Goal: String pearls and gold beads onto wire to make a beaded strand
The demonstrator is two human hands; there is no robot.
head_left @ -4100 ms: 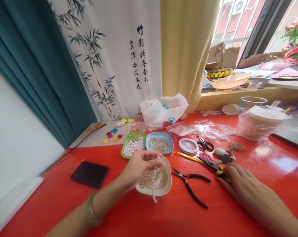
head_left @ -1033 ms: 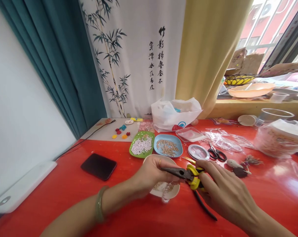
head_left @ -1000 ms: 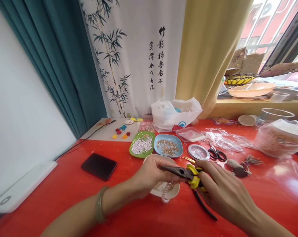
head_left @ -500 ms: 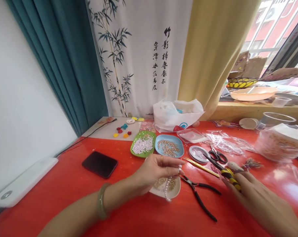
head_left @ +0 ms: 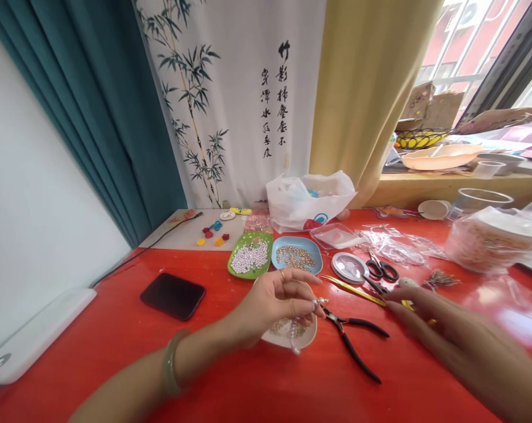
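Observation:
My left hand (head_left: 277,302) pinches the end of a string of white pearl beads (head_left: 295,336), thumb against fingers. The string hangs over a white dish (head_left: 310,338) of small gold beads. A pair of yellow-and-black-handled pliers (head_left: 376,286) is in my right hand (head_left: 442,323), low over the table on the right; the fingers cover most of the handles. Between my hands, black-handled pliers (head_left: 347,338) lie splayed on the red table. Just beyond them are golden tweezers (head_left: 354,290), a clear round spool (head_left: 349,268) and black scissors (head_left: 381,269).
A green tray (head_left: 249,255) holds white pearls, a blue tray (head_left: 298,257) gold beads. A black phone (head_left: 172,295) lies left. Behind stand a white plastic bag (head_left: 310,202) and a clear lid (head_left: 334,236); plastic packets (head_left: 391,244) and a wrapped tub (head_left: 495,241) are at the right.
My right hand has turned over the yellow-and-black pliers, hiding more of their handles. My left hand's upper fingers have spread a little, and the bead end now points sideways. The view has shifted slightly.

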